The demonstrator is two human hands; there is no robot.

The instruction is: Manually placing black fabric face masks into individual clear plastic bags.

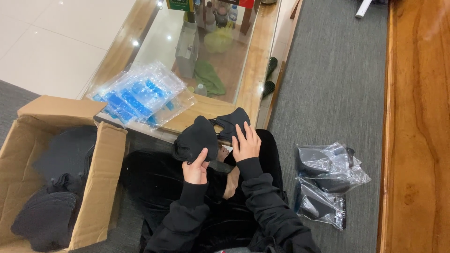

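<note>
The grey carpet point(328, 70) runs wide and open on your right, hemmed by a long wooden edge point(417, 117) at the far right. Ahead of you the glass-topped bench point(253, 61) ends in a wooden rim just past your hands, so there is little room forward. On your left the open cardboard box point(101, 187) stands with its flaps up, stacks of black masks point(47, 220) inside, and its near flap comes close to your knee. A pile of clear and blue plastic packets point(138, 93) overhangs the bench's near left corner. On the carpet to your right lie bagged masks point(326, 182), well apart from your arm. Your left hand point(196, 169) pinches a black fabric mask point(198, 138) from below, fingers closed on its lower edge. Your right hand point(246, 145) lies flat, fingers spread, on a second black mask point(232, 121) just beside the first, above your lap.
</note>
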